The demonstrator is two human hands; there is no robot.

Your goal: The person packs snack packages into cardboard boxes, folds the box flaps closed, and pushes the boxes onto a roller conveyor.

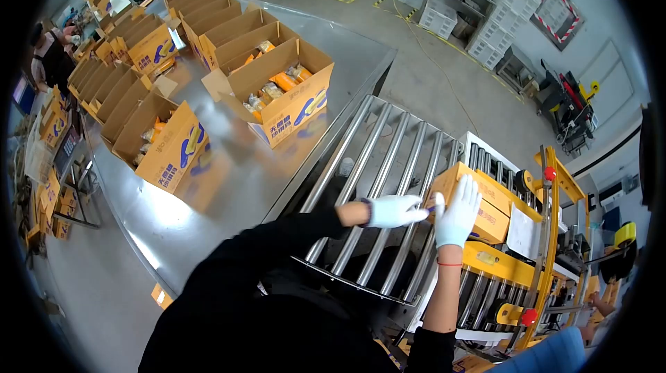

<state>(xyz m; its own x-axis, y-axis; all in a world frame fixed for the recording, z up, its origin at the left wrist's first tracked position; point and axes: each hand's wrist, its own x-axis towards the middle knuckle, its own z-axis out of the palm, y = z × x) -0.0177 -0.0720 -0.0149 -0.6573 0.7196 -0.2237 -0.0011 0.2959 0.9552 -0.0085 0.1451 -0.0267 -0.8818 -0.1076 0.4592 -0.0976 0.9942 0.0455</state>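
Note:
A closed cardboard box [489, 222] with printed sides lies on the rollers at the entrance of a yellow-framed machine. My right hand [456, 215], in a white glove, rests flat against the box's near end and top with its fingers stretched out. Just left of it, my left hand [397, 211], also gloved, points its extended fingers at the box's near end; whether the fingertips touch the box I cannot tell. Neither hand holds anything. Beneath my left hand run the bare metal rollers of the conveyor [378, 182].
On the steel table [232, 175] stand rows of open boxes, including a front box [295, 99] with orange packets and another box [170, 144]. The yellow machine frame [548, 234] with red knobs rises at right. Other people are at far left and lower right.

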